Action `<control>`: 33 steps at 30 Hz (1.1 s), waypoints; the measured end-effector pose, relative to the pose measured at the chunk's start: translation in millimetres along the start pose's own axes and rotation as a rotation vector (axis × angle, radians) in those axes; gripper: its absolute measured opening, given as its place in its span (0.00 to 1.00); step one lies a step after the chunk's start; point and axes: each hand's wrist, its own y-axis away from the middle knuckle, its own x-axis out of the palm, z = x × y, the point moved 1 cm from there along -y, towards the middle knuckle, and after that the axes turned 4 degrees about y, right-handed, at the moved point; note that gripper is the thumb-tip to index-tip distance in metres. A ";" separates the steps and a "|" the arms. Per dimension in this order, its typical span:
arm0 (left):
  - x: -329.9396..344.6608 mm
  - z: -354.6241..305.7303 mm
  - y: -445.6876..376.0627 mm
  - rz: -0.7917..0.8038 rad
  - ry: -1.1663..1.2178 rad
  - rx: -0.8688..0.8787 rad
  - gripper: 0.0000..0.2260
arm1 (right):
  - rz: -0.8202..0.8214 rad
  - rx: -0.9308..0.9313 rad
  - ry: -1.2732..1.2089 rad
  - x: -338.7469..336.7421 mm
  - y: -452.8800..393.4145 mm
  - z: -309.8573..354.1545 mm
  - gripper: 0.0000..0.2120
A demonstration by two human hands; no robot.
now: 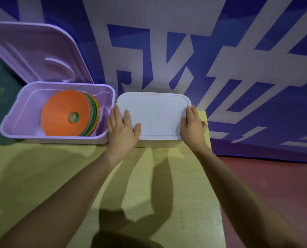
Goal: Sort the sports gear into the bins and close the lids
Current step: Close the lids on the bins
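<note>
My left hand (121,127) lies flat, fingers spread, on the white lid (154,115), left edge. My right hand (192,127) presses flat on its right edge. Lid sits on the white bin (158,144). Just left: open purple bin (20,122) holding stacked disc cones (65,113), orange on top; purple lid (32,52) upright behind it. All on yellow table (149,176).

At my twelve o'clock I see a white rectangular plastic lid (154,116), matt with fine ribbing. At ten, a lilac moulded plastic bin (20,120), smooth with slight sheen, holds flat orange plastic-looking discs (63,113). The yellow tabletop (149,185) looks matt.
</note>
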 end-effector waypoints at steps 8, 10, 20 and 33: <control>0.5 2.4 2.8 0.036 0.027 0.032 0.31 | 0.041 0.062 -0.132 -1.8 8.7 -3.8 0.21; -2.4 0.9 2.6 0.034 0.037 0.033 0.31 | 0.021 0.074 -0.142 -1.8 10.7 -3.6 0.21; -3.9 0.6 -29.3 0.091 -0.103 0.093 0.31 | -0.025 0.065 0.060 -0.2 3.9 4.8 0.19; -7.7 -14.5 -65.4 0.164 -0.283 0.285 0.34 | 0.145 -0.125 0.484 0.2 -24.9 8.2 0.34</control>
